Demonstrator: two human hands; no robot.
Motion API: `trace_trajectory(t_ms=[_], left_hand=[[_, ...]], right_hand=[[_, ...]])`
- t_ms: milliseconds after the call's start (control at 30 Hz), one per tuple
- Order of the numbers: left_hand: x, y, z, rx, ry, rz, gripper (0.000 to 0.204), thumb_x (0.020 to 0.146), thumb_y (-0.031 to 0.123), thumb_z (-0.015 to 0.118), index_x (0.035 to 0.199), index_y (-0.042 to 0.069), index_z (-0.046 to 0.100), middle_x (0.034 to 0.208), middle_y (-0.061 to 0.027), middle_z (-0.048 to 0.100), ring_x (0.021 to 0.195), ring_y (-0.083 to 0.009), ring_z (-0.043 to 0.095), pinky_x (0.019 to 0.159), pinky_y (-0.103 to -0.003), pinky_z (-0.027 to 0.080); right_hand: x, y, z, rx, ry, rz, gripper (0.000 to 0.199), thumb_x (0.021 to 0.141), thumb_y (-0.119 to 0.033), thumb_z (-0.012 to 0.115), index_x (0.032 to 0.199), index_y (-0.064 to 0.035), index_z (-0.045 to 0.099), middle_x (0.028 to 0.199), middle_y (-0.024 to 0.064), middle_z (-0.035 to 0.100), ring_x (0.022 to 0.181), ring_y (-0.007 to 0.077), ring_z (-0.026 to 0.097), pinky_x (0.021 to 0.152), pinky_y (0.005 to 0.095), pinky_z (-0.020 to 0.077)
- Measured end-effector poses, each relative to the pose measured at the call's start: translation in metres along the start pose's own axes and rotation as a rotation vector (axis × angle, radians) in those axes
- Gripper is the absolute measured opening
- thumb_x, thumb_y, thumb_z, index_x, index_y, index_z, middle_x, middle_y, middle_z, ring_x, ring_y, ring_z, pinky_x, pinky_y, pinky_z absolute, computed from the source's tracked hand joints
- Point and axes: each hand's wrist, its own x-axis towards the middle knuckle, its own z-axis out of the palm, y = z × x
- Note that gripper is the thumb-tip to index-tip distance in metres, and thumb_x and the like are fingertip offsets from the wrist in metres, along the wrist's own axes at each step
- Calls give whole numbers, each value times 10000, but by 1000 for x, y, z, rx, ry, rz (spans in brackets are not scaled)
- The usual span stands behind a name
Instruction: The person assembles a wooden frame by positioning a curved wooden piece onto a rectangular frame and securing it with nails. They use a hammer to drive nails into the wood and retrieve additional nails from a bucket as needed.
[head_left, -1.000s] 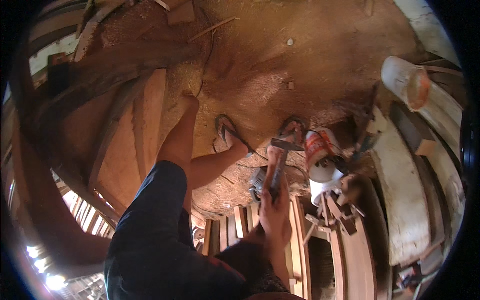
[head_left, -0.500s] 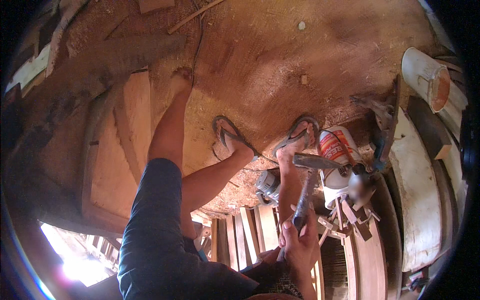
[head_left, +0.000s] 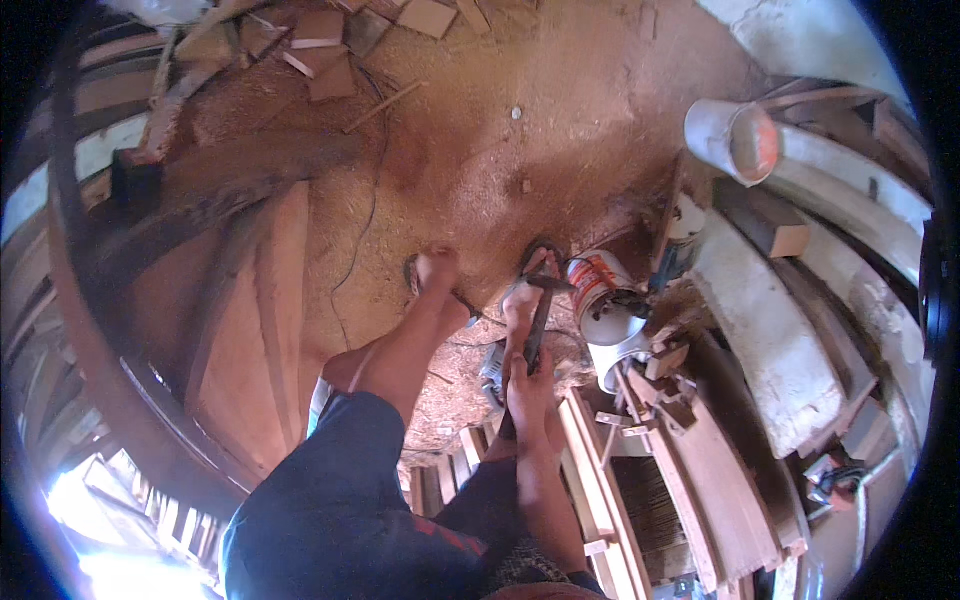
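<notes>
So the right hand (head_left: 528,385) is clenched round a hammer (head_left: 540,312), head hanging by the sandalled feet (head_left: 440,275) on the sawdust floor (head_left: 520,130); left hand's out of sight.

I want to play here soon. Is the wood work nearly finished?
Hard to say. Lots of cutting looks done: sawdust covers the floor and offcuts lie about. Right now the right hand grips a hammer, touching nothing. The slatted frame beside it may need more nailing, so probably not yet.
</notes>
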Motion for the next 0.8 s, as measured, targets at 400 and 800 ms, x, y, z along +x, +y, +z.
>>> trace_trajectory(t_ms=[400,800], left_hand=[[-316,222,-189,-332,-293,389,124,882,137,769,961,44,794,1075,-149,773,1027,-245,752,885,-342,573],[-423,192,-505,-705,70,747,185,892,-55,708,1058,20,674,1054,-148,713,986,-275,701,867,-386,562]], right_hand=[[-100,-106,-140,193,216,-85,134,994,-102,589,1117,-113,536,707,-27,496,490,62,444,385,255,341],[-213,-247,-144,-236,-13,-485,216,990,-117,636,1182,-76,547,680,-25,493,485,105,472,416,268,377]])
